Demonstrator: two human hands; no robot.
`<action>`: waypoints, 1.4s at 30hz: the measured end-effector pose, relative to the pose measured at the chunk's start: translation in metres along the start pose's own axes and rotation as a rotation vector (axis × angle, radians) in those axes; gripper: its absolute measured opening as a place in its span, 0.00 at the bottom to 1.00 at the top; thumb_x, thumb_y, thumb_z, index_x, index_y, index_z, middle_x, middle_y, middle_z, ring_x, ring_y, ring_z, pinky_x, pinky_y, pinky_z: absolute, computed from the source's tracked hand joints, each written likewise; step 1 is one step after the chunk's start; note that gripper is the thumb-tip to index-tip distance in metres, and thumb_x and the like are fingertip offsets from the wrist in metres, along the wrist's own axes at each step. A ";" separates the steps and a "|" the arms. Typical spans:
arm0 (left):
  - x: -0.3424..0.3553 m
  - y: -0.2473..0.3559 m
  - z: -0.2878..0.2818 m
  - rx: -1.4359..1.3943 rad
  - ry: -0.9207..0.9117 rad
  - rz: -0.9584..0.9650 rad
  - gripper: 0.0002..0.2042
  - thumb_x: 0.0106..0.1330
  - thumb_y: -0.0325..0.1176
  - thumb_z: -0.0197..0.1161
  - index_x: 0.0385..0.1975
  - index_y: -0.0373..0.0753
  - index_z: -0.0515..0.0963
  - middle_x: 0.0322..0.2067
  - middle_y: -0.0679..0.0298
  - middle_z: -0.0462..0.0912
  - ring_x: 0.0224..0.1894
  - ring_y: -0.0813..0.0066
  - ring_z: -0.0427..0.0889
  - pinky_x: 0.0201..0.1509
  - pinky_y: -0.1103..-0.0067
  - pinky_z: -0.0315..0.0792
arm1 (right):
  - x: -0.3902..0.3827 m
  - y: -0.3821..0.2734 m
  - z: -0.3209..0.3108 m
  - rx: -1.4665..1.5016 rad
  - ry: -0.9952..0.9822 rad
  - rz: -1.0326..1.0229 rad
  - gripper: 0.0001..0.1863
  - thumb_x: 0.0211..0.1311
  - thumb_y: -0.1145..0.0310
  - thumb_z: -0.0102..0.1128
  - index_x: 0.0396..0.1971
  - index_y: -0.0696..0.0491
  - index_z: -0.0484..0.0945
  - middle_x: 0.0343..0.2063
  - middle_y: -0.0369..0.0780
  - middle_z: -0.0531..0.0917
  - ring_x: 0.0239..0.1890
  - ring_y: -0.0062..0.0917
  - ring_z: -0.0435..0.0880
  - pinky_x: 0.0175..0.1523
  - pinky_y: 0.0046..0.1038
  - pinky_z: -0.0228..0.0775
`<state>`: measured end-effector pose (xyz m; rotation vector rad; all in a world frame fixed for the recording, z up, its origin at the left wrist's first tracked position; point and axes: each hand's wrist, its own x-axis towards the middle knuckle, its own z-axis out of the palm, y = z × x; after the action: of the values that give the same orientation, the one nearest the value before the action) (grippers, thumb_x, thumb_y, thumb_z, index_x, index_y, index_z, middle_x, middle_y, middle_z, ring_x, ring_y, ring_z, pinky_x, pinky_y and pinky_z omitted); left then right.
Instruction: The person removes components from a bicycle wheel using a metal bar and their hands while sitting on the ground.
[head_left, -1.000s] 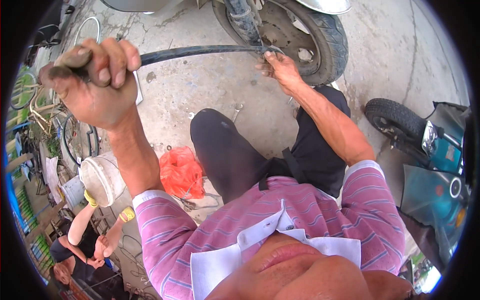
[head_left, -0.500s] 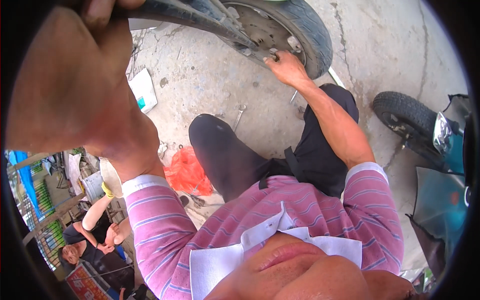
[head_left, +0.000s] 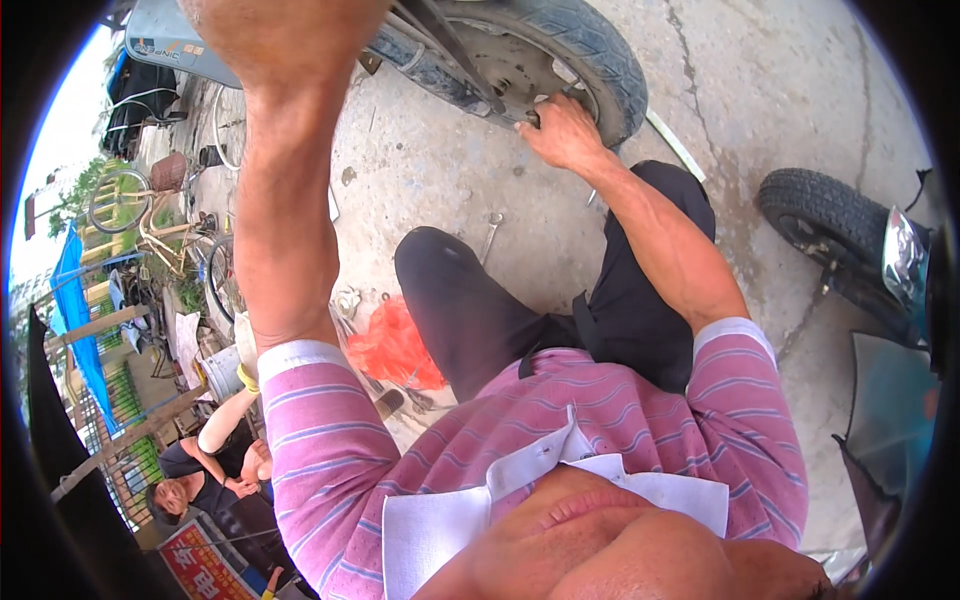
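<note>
My left hand (head_left: 285, 30) is raised at the top edge, its fingers cut off by the frame, so its grip is hidden. Next to it, a dark flat bar (head_left: 455, 50) slants down to the hub of a dusty motorbike wheel (head_left: 600, 50). At the rim of that wheel, my right hand (head_left: 565, 132) has its fingers curled inward beside the bar's lower end. What the fingertips pinch there is too small and dark to make out. An open-end wrench (head_left: 491, 237) lies on the concrete by my left knee.
A crumpled orange-red plastic bag (head_left: 395, 345) lies left of my leg, with loose tools beside it. Another vehicle's wheel (head_left: 825, 220) stands at the right. A pale strip (head_left: 676, 145) lies beyond my right knee. At the lower left sits another person (head_left: 215, 460); parked bicycles (head_left: 160, 215) stand behind.
My left hand and forearm have swung to the right and up, uncovering the bicycles and background. My right hand stays at the wheel, its fingers shifted slightly inward. The wheel appears slightly further left.
</note>
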<state>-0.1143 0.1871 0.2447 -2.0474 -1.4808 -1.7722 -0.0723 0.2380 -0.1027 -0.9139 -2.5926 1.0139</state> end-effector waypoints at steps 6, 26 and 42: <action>-0.016 -0.040 -0.010 -0.116 0.186 -0.265 0.19 0.74 0.44 0.50 0.25 0.36 0.71 0.08 0.70 0.60 0.07 0.82 0.57 0.11 0.82 0.58 | 0.020 0.019 0.007 0.112 -0.111 0.073 0.26 0.59 0.53 0.54 0.46 0.62 0.79 0.43 0.54 0.80 0.49 0.47 0.78 0.58 0.42 0.68; -0.113 -0.076 -0.090 -0.077 0.129 -0.633 0.20 0.73 0.46 0.51 0.25 0.35 0.73 0.10 0.68 0.67 0.09 0.81 0.64 0.13 0.83 0.60 | -0.036 -0.008 -0.130 1.031 0.193 -0.097 0.14 0.62 0.70 0.56 0.46 0.62 0.76 0.23 0.34 0.77 0.23 0.16 0.74 0.30 0.19 0.67; -0.180 -0.147 -0.043 -0.127 0.309 -0.741 0.19 0.74 0.42 0.51 0.29 0.29 0.74 0.14 0.64 0.67 0.13 0.78 0.63 0.18 0.79 0.63 | 0.044 0.080 -0.091 1.239 -0.247 0.142 0.30 0.73 0.49 0.39 0.58 0.60 0.70 0.54 0.42 0.78 0.54 0.27 0.77 0.62 0.29 0.65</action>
<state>-0.2228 0.1326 0.0422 -1.2259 -2.2288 -2.3207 -0.0328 0.3598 -0.0907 -0.5991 -1.4461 2.3941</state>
